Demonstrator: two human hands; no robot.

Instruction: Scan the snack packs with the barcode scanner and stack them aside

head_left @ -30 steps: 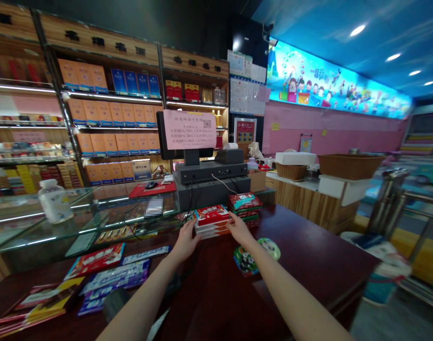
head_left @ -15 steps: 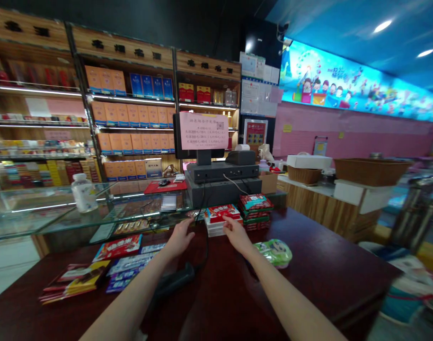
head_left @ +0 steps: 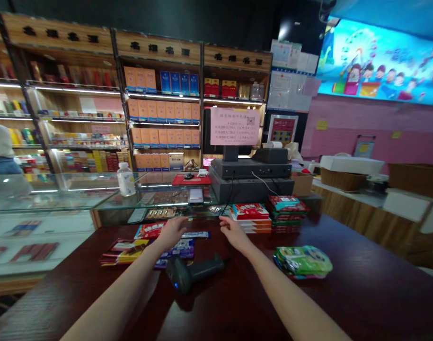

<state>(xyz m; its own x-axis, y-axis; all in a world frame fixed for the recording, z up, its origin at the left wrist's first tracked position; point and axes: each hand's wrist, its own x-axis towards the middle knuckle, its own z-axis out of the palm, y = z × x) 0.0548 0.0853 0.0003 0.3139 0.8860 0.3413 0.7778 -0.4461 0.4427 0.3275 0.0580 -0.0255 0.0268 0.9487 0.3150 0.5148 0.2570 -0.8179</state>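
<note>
My left hand (head_left: 172,233) reaches over the flat snack packs on the left with fingers apart, holding nothing. Beneath and around it lie a red packet (head_left: 148,230), purple wrappers (head_left: 182,248), a narrow blue packet (head_left: 198,234) and a yellow and dark red pile (head_left: 126,251). My right hand (head_left: 234,233) hangs over the counter, fingers loosely bent and apart, with nothing in it. Just beyond it stands a stack of red and white boxes (head_left: 251,219). A black barcode scanner (head_left: 197,273) lies between my forearms. Green packages (head_left: 303,260) rest right of my right forearm.
A pile of red and green bags (head_left: 286,213) stands beside the boxes, before the cash register (head_left: 251,177). A white bottle (head_left: 126,180) stands on the glass showcase (head_left: 155,196). A person (head_left: 2,149) is partly visible at the far left. A cable runs behind my hands.
The view has turned left, so the scene sits further right. My left hand now lies over the snack packs, and my right hand is left of the boxes. The scanner shows more fully.
</note>
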